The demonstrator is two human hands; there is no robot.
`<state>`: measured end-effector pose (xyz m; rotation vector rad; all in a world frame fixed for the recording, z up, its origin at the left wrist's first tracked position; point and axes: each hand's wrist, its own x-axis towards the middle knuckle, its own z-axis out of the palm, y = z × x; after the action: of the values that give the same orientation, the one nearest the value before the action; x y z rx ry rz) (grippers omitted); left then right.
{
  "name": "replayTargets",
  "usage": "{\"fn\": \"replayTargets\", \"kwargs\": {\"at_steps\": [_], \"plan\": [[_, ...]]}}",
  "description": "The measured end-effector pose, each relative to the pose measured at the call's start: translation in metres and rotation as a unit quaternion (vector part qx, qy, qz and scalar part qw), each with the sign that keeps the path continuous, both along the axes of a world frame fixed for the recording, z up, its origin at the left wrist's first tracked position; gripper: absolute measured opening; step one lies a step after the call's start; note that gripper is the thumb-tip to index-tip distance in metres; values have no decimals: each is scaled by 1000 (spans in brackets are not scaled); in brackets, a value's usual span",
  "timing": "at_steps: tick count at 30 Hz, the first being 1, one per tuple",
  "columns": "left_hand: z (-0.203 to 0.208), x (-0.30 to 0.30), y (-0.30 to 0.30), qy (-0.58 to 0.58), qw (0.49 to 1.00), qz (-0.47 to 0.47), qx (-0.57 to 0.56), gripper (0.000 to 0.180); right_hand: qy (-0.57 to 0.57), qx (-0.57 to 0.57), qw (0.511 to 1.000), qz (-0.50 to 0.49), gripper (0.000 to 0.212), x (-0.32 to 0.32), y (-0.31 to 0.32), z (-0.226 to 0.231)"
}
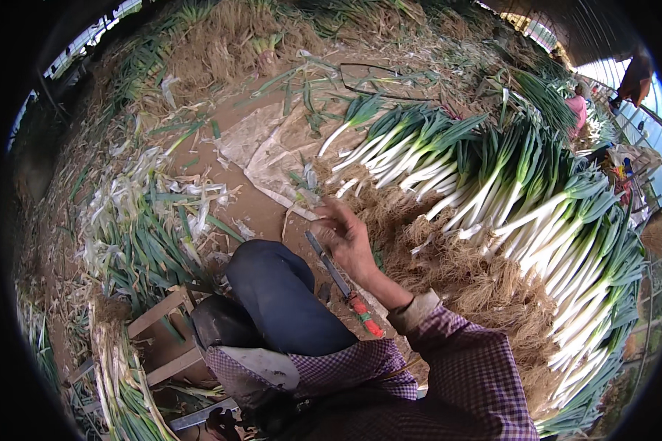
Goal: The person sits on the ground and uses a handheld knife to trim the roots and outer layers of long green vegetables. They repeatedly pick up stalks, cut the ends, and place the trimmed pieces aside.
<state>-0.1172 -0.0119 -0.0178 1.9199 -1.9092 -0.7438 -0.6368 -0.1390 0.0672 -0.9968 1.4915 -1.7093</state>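
Right hand [351, 242] raised near knife; long green onions [544, 242] banked to its right.
Right hand: fingers loosely bent and apart, no grasped item visible. Left hand: out of view. Red-handled knife [335, 274] just beside right hand, contact unclear. Onions: roots inward, white stems, green tops outward. Dark-trousered knee [272, 275] left of knife.

The brown trodden-earth floor [260, 212] carries a pale beige fabric sheet [266, 144]. Right of it lie long white-stemmed, green-topped leeks [543, 242] with shaggy tan roots; left of it, a heap of green leaves and whitish peelings [148, 214]; beyond it, a mound of tan-rooted greens [217, 42].
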Motion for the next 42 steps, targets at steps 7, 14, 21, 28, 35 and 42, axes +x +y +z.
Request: {"fn": "replayTargets", "kwargs": {"at_steps": [7, 14, 21, 28, 35, 42], "plan": [[15, -20, -40, 45, 990, 54, -118, 17, 212, -40, 874, 436, 68, 180, 48, 3], [84, -12, -81, 50, 954, 86, -281, 19, -129, 211, 640, 727, 93, 267, 58, -43], [65, 37, -80, 92, 946, 204, -234, 20, -250, 298, 591, 707, 90, 290, 48, -47], [24, 152, -99, 27, 938, 259, -230, 42, 68, 127, 732, 665, 96, 326, 49, -58], [8, 352, -152, -230, 901, 263, -256, 81, 104, 128, 730, 664, 94, 349, 40, -57], [-2, 467, -170, -279, 921, 269, -37, 93, 111, 173, 706, 678, 96, 363, 40, -69]]}}
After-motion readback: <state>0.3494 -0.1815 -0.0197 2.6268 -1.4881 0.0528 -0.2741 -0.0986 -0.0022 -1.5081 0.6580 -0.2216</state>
